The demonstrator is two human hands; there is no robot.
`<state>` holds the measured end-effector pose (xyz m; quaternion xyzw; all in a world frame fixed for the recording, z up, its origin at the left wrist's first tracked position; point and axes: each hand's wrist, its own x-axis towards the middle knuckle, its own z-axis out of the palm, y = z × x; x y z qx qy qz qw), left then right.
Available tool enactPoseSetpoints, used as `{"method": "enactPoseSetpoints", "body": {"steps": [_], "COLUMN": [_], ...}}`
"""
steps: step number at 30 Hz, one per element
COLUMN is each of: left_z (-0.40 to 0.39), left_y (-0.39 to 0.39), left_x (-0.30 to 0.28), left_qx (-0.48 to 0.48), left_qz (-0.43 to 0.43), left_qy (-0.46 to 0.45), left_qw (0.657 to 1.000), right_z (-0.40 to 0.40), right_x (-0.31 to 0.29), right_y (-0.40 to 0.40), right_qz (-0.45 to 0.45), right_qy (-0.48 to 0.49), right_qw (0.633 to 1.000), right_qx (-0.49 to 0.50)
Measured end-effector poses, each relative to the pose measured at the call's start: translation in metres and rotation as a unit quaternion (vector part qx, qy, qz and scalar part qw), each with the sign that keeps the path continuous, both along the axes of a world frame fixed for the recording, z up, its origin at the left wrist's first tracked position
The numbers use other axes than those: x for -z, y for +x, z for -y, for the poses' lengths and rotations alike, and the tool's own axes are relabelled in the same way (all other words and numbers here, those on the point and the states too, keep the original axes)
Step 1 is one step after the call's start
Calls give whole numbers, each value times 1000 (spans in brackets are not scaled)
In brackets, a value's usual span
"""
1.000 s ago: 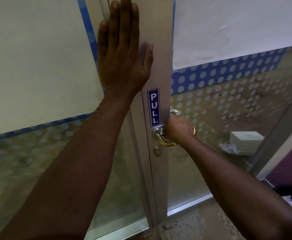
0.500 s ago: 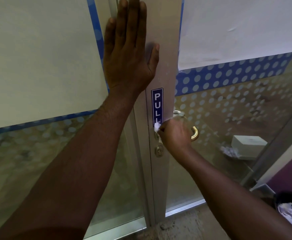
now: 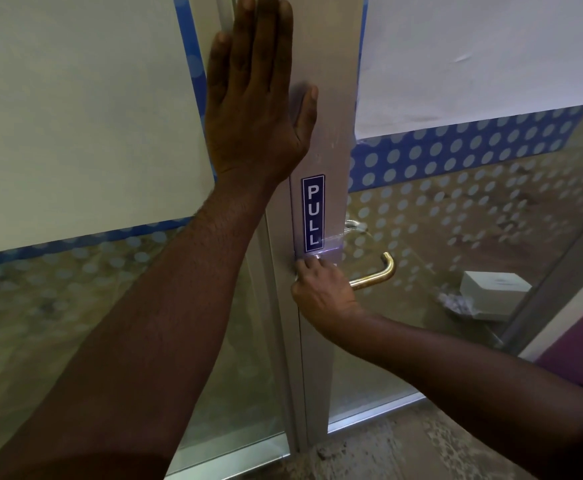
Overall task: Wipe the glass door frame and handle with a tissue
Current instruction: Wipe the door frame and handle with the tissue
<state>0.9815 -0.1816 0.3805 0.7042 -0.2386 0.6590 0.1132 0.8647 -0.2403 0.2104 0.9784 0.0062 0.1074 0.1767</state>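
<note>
The silver door frame (image 3: 331, 98) runs upright between two frosted, dotted glass panes. My left hand (image 3: 252, 109) presses flat against its upper part, fingers straight. A blue PULL sticker (image 3: 312, 213) sits below that hand. My right hand (image 3: 321, 292) is just under the sticker, at the base of the brass handle (image 3: 374, 277), fingers curled. A small white bit of tissue (image 3: 318, 259) shows at its fingertips against the frame; the rest is hidden in the hand. The handle's curved outer end is bare.
Behind the right glass pane lie a white box (image 3: 494, 289) and crumpled paper (image 3: 454, 303) on the floor. A purple wall (image 3: 577, 355) stands at the right. Rough concrete floor (image 3: 387, 452) lies below the door.
My right hand has slid left off the brass handle onto the frame at the handle's base, uncovering the handle. My left hand stays flat on the frame.
</note>
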Motion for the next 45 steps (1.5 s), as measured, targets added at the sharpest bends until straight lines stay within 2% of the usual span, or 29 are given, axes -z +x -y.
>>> {"method": "enactPoseSetpoints", "body": {"steps": [3, 7, 10, 16, 19, 23, 26, 28, 30, 33, 35, 39, 42, 45], "left_z": [0, 0, 0, 0, 0, 0, -2, -2, -2, -1, -2, 0, -1, -1], "left_y": [-1, -1, 1, -1, -2, -2, -3, -4, -5, -3, -3, -4, -4, -6], "left_x": [-1, 0, 0, 2, 1, 1, -1, -1, 0, 0, 0, 2, 1, 1], "left_qx": [0, 5, 1, 9, 9, 9, 4, 2, 3, 3, 5, 7, 9, 10], "left_qz": [4, 9, 15, -1, 9, 6, 7, 9, 11, 10, 1, -5, -3, -1], "left_qy": [2, 8, 3, 1, 0, -1, 9, 12, 15, 14, 8, 8, 7, 2], "left_qw": [1000, 1000, 1000, 1000, 1000, 1000, 1000, 1000, 1000, 1000, 1000, 1000, 1000, 1000], "right_z": [-6, 3, -2, -3, -4, -7, 4, 7, 7, 6, 6, 5, -3, -12], "right_x": [-2, -8, -5, 7, 6, 15, 17, 17, 13, 2, -5, -9, -10, -6], "right_y": [0, -7, -10, -15, -17, -8, -11, -14, -15, -10, -5, -1, 6, 7], "right_qz": [-21, 22, 38, 45, 69, 2, -13, -3, 36, 91, 102, 105, 104, 95], "right_qy": [1, 100, 118, 76, 73, -11, -62, -13, 93, 251, 307, 305, 246, 190], "right_qw": [1000, 992, 986, 994, 991, 1000, 998, 1000, 994, 957, 932, 919, 932, 953], "right_qx": [7, 77, 109, 67, 86, 12, -10, 10, 53, 112, 163, 225, 245, 216]}}
